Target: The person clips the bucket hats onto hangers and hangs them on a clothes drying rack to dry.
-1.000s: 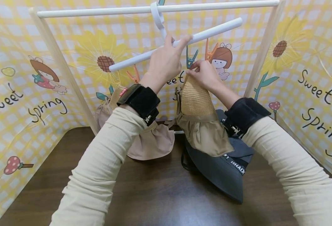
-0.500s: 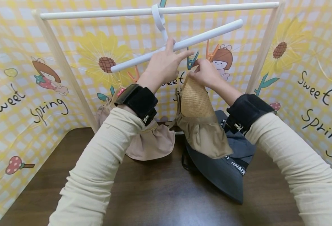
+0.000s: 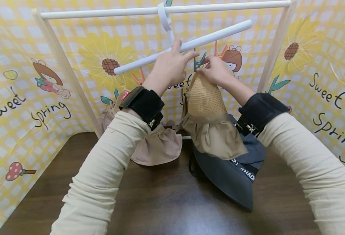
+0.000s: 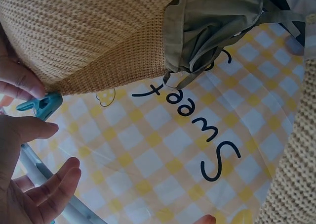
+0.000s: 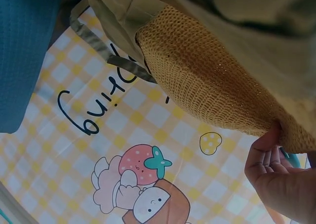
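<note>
In the head view, my right hand [image 3: 214,70] pinches the crown edge of a tan straw sun hat [image 3: 206,98] with a cloth brim. The hat hangs down from those fingers, just below a teal clip [image 3: 198,64] on the tilted white hanger [image 3: 225,32]. My left hand [image 3: 170,65] is at the hanger bar, index finger straight across it and thumb beside the teal clip. In the left wrist view, the left fingers [image 4: 61,182] are loosely bent near the bar, apart from the hat. Whether the clip's jaws touch the hat is unclear.
A pink-beige hat [image 3: 160,148] hangs at the left below an orange clip [image 3: 139,78]. Another orange clip [image 3: 219,52] is right of the teal one. A dark bucket hat [image 3: 226,176] is behind the straw hat. The hanger hooks on the rack's top rail [image 3: 101,13].
My left thumb has come down from the hanger bar to the teal clip. My right hand has risen slightly with the straw hat, whose brim has swung right.
</note>
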### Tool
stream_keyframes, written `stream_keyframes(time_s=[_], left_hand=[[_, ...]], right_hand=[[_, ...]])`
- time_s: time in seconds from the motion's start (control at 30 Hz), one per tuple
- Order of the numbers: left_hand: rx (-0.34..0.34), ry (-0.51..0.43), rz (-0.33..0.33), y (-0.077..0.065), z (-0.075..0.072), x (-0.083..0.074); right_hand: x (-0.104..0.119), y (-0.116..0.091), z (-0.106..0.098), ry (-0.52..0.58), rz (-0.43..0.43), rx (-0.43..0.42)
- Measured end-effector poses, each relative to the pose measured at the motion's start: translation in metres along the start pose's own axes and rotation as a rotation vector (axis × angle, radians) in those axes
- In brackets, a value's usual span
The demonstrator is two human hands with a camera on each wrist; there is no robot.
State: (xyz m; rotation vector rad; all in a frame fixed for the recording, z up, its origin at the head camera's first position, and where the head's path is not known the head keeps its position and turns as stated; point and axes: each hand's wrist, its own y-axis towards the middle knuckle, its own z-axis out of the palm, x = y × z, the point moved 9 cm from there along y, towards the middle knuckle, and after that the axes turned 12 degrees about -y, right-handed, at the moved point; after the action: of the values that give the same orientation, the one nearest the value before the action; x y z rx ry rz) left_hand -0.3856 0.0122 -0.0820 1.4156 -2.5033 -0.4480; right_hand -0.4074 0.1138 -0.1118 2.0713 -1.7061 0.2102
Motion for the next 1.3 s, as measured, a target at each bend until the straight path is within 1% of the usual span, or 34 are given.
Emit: stream_keyframes(time_s=[0.27,0.6,0.73,0.83,0.93,1.07,1.2,1.27,1.3], left_hand=[[0.032,0.010,-0.008,0.001,0.003,0.002],[0.044,0.004,-0.006,0.002,0.004,0.000],[0.040,-0.009,-0.005,0.002,0.003,-0.001],[0.019,-0.026,0.006,0.001,0.003,-0.001],[-0.017,-0.051,0.027,0.000,0.005,0.000],[-0.101,-0.075,0.080,-0.003,0.007,0.001],[-0.256,-0.110,0.160,-0.007,0.000,-0.003],[-0.331,-0.133,0.188,-0.008,-0.005,-0.005],[-0.361,-0.137,0.191,-0.008,-0.008,-0.006]], right_hand=[[-0.001,0.001,-0.004,0.037,0.035,0.036],[-0.005,0.002,-0.006,0.038,0.058,0.030],[-0.004,0.001,-0.008,0.033,0.054,0.026],[-0.004,-0.001,-0.010,0.031,0.047,0.025],[-0.005,-0.001,-0.012,0.025,0.040,0.021],[-0.005,-0.001,-0.013,0.017,0.038,0.020],[-0.005,-0.001,-0.012,0.018,0.039,0.023],[-0.005,-0.001,-0.011,0.014,0.039,0.023],[-0.005,-0.001,-0.011,0.013,0.038,0.024]])
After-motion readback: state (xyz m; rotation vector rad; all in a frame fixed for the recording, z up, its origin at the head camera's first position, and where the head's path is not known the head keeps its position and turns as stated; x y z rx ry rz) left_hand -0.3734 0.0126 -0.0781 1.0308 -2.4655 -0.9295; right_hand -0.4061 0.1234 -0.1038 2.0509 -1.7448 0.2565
